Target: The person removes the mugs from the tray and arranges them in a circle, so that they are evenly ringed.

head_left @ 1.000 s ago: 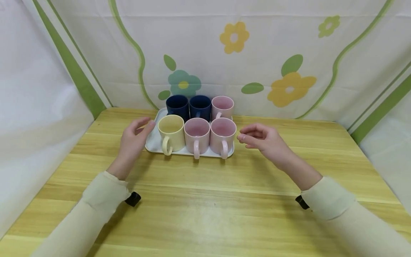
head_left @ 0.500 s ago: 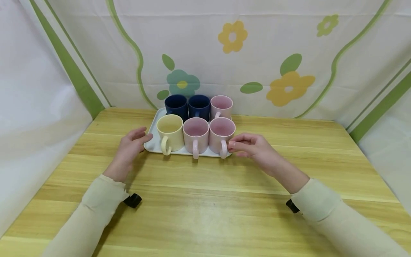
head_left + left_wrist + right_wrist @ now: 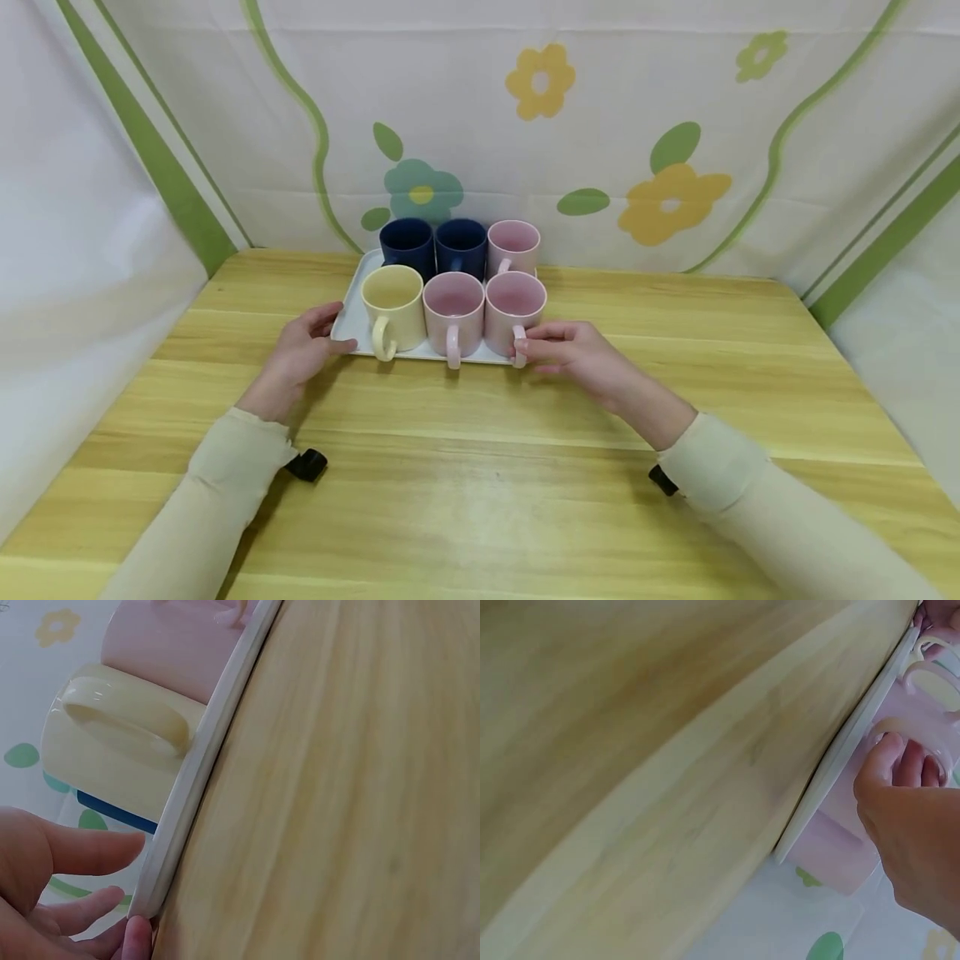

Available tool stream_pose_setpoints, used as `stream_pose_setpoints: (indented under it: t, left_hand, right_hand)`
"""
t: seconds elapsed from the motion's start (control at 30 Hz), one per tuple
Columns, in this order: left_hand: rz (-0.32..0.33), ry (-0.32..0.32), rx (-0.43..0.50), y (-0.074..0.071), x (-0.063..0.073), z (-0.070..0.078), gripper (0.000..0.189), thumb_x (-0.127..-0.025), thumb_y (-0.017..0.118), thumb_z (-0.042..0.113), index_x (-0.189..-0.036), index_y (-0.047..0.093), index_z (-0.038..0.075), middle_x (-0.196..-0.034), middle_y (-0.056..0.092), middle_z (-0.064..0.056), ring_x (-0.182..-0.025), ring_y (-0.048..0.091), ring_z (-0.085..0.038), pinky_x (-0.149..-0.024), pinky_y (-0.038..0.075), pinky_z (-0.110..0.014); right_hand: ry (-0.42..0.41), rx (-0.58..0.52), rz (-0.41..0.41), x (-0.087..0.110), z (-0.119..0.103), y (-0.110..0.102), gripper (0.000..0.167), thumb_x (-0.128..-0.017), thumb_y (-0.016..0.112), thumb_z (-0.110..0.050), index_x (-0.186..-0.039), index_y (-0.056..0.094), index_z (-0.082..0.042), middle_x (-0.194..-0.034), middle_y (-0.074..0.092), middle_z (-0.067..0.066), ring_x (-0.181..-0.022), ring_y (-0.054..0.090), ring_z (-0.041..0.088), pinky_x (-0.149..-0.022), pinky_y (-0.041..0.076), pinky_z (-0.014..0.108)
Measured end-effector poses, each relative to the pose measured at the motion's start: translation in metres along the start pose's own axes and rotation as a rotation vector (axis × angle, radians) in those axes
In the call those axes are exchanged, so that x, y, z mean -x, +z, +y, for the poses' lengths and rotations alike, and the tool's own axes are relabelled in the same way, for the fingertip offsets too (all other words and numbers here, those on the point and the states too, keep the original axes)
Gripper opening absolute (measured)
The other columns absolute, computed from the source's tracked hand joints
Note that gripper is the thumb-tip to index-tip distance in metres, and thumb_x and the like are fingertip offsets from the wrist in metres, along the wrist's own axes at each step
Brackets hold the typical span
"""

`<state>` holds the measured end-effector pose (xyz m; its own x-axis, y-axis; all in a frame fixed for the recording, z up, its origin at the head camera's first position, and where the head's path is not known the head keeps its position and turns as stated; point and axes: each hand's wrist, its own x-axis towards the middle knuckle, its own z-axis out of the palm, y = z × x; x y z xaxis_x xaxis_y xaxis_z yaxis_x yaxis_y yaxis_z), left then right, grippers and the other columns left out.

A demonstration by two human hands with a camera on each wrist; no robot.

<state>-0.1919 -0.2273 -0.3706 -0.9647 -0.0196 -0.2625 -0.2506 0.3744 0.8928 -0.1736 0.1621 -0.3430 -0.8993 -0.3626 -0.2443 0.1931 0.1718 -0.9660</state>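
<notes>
In the head view, a white tray (image 3: pixel 360 329) carries two dark blue mugs (image 3: pixel 407 242) and one pink mug (image 3: pixel 514 243) behind, with a yellow mug (image 3: pixel 397 312) and two pink mugs in front. At the front right pink mug (image 3: pixel 504 325), my right hand (image 3: pixel 577 354) pinches the handle; the right wrist view shows thumb and fingers (image 3: pixel 909 769) at its loop. My left hand (image 3: pixel 296 350) is at the tray's front left corner. Its thumb is extended near the rim and a fingertip touches the corner in the left wrist view; nothing is gripped there.
The wooden table (image 3: pixel 480 483) stretches toward me in front of the tray. A white curtain (image 3: pixel 600 100) with printed flowers and leaves hangs behind it, and white cloth also hangs at both sides.
My right hand has moved left and slightly down from beside the front right pink mug onto its handle. My left hand has come down to the tray's front left corner. The mugs remain standing.
</notes>
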Motion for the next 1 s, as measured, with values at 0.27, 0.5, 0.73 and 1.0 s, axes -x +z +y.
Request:
stream_pose_setpoints:
  t: [0.27,0.5,0.73,1.0]
  left_hand:
    - [-0.011,0.007,-0.036,-0.003,0.000,-0.001,0.085,-0.100,0.069,0.006,-0.171,0.022,0.011,-0.172,0.032,-0.020,-0.153,0.036,-0.036,-0.112,0.043,-0.033]
    - [-0.020,0.006,-0.040,-0.003,0.000,-0.002,0.084,-0.101,0.069,0.007,-0.170,0.022,0.010,-0.172,0.033,-0.019,-0.153,0.037,-0.036,-0.104,0.042,-0.024]
    - [-0.020,0.003,-0.039,-0.003,0.001,-0.003,0.084,-0.101,0.069,0.007,-0.171,0.022,0.011,-0.171,0.034,-0.021,-0.151,0.037,-0.036,-0.101,0.041,-0.023]
    - [-0.030,0.003,-0.036,-0.004,0.001,-0.002,0.085,-0.101,0.069,0.007,-0.171,0.021,0.010,-0.171,0.032,-0.023,-0.152,0.036,-0.037,-0.100,0.042,-0.021]
  right_hand:
    - [0.029,-0.023,0.003,-0.006,0.000,0.008,0.035,-0.104,0.068,-0.017,-0.131,0.068,0.006,-0.123,0.078,0.007,-0.110,0.071,0.014,-0.107,0.057,0.046]
    - [0.053,-0.047,-0.001,-0.007,0.000,0.009,0.039,-0.107,0.064,-0.020,-0.134,0.066,0.008,-0.128,0.076,0.010,-0.116,0.069,0.017,-0.111,0.054,0.048]
    - [0.085,-0.075,0.003,-0.010,-0.001,0.012,0.039,-0.110,0.058,-0.022,-0.136,0.067,0.005,-0.123,0.076,0.005,-0.116,0.070,0.015,-0.111,0.053,0.048]
    - [0.102,-0.148,-0.033,-0.013,-0.002,0.014,0.037,-0.111,0.056,-0.024,-0.129,0.068,0.006,-0.110,0.078,0.000,-0.113,0.074,0.015,-0.111,0.054,0.052]
